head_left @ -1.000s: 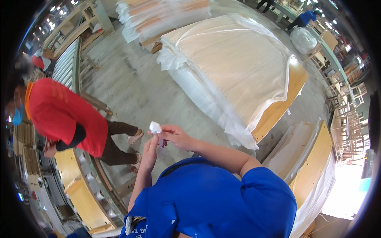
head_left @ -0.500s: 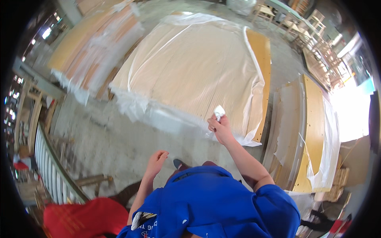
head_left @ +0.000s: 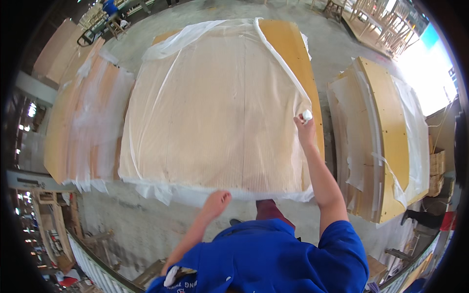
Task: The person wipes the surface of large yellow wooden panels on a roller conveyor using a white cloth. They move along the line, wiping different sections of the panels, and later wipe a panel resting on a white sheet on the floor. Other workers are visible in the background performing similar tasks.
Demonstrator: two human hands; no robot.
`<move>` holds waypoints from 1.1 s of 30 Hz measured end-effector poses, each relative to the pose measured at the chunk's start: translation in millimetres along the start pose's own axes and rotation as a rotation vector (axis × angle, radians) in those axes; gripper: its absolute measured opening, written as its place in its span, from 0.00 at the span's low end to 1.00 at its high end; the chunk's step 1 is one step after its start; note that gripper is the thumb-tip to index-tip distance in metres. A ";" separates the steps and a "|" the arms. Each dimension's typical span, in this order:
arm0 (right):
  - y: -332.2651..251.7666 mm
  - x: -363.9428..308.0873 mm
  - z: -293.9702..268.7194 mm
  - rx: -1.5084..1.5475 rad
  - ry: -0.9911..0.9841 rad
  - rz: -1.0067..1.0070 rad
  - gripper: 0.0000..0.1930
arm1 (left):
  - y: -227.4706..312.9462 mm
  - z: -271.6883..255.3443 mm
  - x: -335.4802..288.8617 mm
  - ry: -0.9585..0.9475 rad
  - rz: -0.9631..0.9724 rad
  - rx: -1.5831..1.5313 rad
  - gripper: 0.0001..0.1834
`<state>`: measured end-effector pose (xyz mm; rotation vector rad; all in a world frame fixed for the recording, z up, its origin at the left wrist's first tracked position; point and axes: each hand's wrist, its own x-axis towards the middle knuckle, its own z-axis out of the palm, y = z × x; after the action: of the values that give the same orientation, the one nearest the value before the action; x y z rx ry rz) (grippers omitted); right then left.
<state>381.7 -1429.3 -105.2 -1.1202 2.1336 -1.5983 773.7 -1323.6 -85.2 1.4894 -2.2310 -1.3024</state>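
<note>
A small white crumpled piece (head_left: 307,115) is pinched in my right hand (head_left: 305,128); I cannot tell if it is plastic or cloth. That hand is over the right side of a large flat stack of boards (head_left: 210,107), close to the rolled edge of the clear plastic sheet (head_left: 178,40) draped on it. Yellow board (head_left: 288,41) shows beyond that edge. My left hand (head_left: 217,202), its fingers curled with nothing visible in them, hangs by the near edge of the stack, where the sheet's loose rim bunches up. Whether it touches the sheet is unclear.
Left of the main stack is a plastic-wrapped stack of panels (head_left: 93,117). On the right, a stack with a yellow side panel (head_left: 393,141) stands across a narrow gap. Wooden chairs (head_left: 373,22) are at the far right, a person in blue (head_left: 110,7) at the far left. Metal railings (head_left: 100,261) run behind me.
I have stepped forward to the stack, which now lies closer under my hands. My right hand, still holding the white piece, has gone toward the sheet's right edge. My left hand has come nearer the sheet.
</note>
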 end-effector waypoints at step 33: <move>-136.5 -110.5 1.0 0.800 -1.335 0.203 0.12 | 109.6 -142.4 240.3 0.253 -0.302 -1.217 0.20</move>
<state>514.9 -1366.7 -9.3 -1.0836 0.6215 -0.9060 660.4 -1586.1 5.7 1.3082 -0.6950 -1.8577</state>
